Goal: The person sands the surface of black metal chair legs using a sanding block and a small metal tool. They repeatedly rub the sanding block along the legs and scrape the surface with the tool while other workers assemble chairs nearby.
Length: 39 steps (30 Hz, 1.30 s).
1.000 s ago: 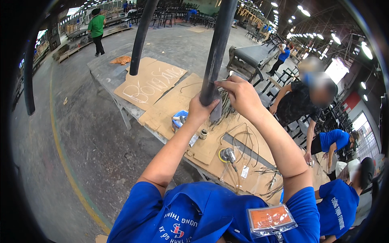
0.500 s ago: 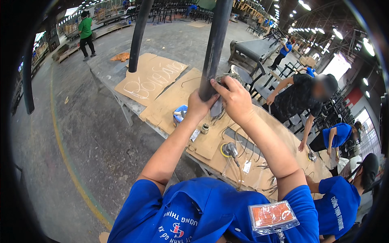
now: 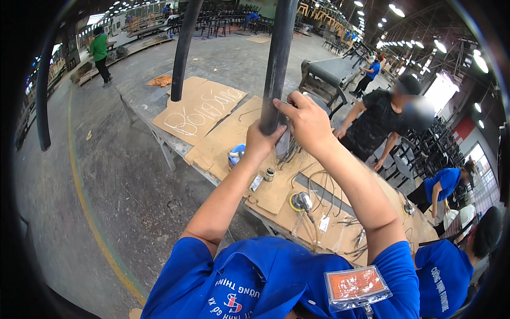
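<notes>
A dark round furniture leg runs down from the top of the view to my hands. My left hand wraps round its lower end, the thumb lying across the bottom. On the right side of the leg, my right hand has its fingers bent, with a fingertip pressed to the dark surface. A grey flap, perhaps sandpaper, hangs just under the leg's end, between the hands. Whether the right fingers hold it is hidden. A second dark leg stands to the left, and a third is at the far left.
Cardboard covers the workbench below. On it are a blue container, a small jar, a yellow-rimmed disc sander with a hose, and thin cords. A person in black leans over its right side; a person in blue is nearer.
My left hand keeps its hold, while my right fingers have shifted slightly on the leg. The person in black has moved leftward along the bench. The person in green has walked left.
</notes>
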Available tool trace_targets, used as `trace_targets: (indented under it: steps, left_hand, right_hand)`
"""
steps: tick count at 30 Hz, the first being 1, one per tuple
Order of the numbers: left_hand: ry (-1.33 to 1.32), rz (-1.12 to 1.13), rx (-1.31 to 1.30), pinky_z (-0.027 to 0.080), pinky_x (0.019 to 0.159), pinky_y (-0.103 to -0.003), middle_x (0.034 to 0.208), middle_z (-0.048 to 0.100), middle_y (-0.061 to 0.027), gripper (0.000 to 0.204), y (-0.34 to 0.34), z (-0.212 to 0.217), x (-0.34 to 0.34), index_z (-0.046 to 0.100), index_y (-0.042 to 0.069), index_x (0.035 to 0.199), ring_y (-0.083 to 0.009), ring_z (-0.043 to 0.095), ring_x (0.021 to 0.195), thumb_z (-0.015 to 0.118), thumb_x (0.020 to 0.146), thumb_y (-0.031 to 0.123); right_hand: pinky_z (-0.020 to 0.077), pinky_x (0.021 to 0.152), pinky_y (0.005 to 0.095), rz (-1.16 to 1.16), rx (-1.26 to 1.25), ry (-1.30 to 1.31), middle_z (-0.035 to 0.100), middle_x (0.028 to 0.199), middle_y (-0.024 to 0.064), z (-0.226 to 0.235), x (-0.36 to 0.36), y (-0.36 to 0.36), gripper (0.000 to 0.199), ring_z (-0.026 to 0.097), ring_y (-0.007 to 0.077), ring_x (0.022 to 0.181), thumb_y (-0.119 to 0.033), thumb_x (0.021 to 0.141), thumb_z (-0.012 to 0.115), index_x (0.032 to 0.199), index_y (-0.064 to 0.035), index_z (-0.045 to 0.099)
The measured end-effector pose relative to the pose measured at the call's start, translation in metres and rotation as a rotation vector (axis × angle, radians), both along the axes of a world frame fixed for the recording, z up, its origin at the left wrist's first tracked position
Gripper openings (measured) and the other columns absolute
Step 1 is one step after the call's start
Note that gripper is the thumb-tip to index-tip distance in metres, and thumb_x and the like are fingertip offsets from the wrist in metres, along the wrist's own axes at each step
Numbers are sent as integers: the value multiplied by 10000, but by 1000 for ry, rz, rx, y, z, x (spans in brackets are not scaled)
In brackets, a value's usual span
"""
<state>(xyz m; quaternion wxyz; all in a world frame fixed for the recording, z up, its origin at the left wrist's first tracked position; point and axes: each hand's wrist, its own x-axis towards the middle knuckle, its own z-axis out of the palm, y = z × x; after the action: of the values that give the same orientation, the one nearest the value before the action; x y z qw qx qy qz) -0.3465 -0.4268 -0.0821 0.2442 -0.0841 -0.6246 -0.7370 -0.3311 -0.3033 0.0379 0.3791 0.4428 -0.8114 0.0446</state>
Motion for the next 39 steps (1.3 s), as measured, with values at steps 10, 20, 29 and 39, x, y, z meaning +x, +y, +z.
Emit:
trace_targets:
  steps: [10,20,29,39]
  left_hand:
    - [-66,-56,-4,485,604,-266,789,667,-82,246,-9,1,12,617,-38,924,-123,624,688,729,767,116]
    - [-73,-41,-40,493,634,-280,797,674,-81,247,-11,4,11,619,-37,923,-133,637,717,722,777,133]
    - [-87,-26,-26,489,605,-266,789,667,-76,230,-9,13,14,613,-37,929,-128,627,685,705,786,118]
    - [-109,-34,1,485,591,-272,771,661,-93,187,-16,1,0,613,-34,905,-141,630,684,674,787,98]
  right_hand:
    - [511,630,294,-48,124,164,480,893,57,-3,9,-5,369,562,192,824,-105,730,584,1095,-122,638]
    - [516,629,295,-51,161,111,483,901,56,-5,10,-5,374,570,190,847,-100,736,579,1105,-120,637]
    - [522,620,302,-56,189,85,496,915,59,-9,14,-5,359,580,197,843,-99,745,573,1098,-106,636]
    - [521,638,299,-6,173,47,525,965,67,-29,11,3,351,580,202,863,-102,743,571,1086,-106,645]
